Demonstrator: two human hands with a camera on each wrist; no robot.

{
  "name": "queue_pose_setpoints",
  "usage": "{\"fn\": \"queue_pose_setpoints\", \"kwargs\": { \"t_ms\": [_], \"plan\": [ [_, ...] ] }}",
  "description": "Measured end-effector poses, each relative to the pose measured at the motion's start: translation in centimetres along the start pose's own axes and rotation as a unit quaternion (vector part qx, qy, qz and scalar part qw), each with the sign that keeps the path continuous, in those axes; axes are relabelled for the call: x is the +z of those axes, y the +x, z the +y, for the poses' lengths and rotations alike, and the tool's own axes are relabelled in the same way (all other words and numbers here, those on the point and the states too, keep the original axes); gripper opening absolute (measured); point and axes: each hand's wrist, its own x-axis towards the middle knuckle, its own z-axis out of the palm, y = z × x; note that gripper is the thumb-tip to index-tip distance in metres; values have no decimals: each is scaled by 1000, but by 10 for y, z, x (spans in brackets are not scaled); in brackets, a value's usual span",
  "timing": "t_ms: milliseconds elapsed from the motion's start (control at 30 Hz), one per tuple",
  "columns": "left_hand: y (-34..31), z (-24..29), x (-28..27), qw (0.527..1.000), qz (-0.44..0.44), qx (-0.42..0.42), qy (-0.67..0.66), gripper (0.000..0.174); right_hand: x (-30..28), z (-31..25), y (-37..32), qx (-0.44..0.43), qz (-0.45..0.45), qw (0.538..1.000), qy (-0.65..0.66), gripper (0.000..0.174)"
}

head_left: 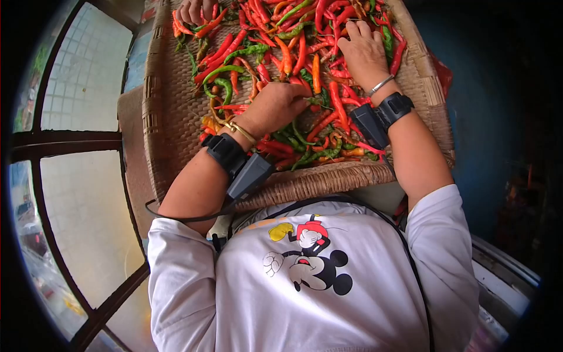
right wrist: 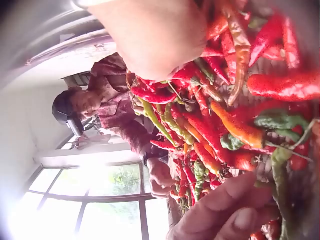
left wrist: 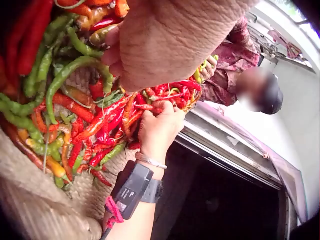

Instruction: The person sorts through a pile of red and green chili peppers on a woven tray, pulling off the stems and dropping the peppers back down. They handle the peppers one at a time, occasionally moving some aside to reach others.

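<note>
Red, orange and green chili peppers (head_left: 287, 56) lie heaped on a woven tray (head_left: 170, 117). My left hand (head_left: 275, 108) is low over the near-middle of the heap. In the right wrist view the left hand's thumb and fingers (right wrist: 235, 210) pinch at a green chili pepper (right wrist: 282, 192). Farther right and up the tray, my right hand (head_left: 365, 56) reaches down into the peppers. Red chilies (left wrist: 117, 115) lie close beside the right hand (left wrist: 162, 127) in the left wrist view. Its fingertips are hidden among them, and I cannot tell what they grip.
Another person in a patterned red shirt (right wrist: 117, 125) and dark cap stands across the tray, one hand (head_left: 194, 10) at its far left corner. A dark-framed window (head_left: 76, 141) runs along the left. The tray's raised woven rim (head_left: 311, 183) faces my body.
</note>
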Motion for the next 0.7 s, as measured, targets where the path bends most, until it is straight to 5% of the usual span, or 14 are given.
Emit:
{"fn": "queue_pose_setpoints", "kwargs": {
  "t_ms": [233,400,467,633,700],
  "plan": [
    [0,2,-2,999,23,20,-23,20,-12,14,3,-61,41,997,30,7],
    [1,4,0,999,22,1,-27,22,-41,6,8,12,121,959,254,8],
    [1,4,4,988,79,-41,-124,27,-53,-7,10,20,167,938,302,9],
    [3,15,0,958,107,-42,-261,34,-58,-45,2,31,39,876,479,10],
    [2,18,-2,912,85,-76,-394,34,-53,-50,-1,34,27,859,511,10]
  ]
}}
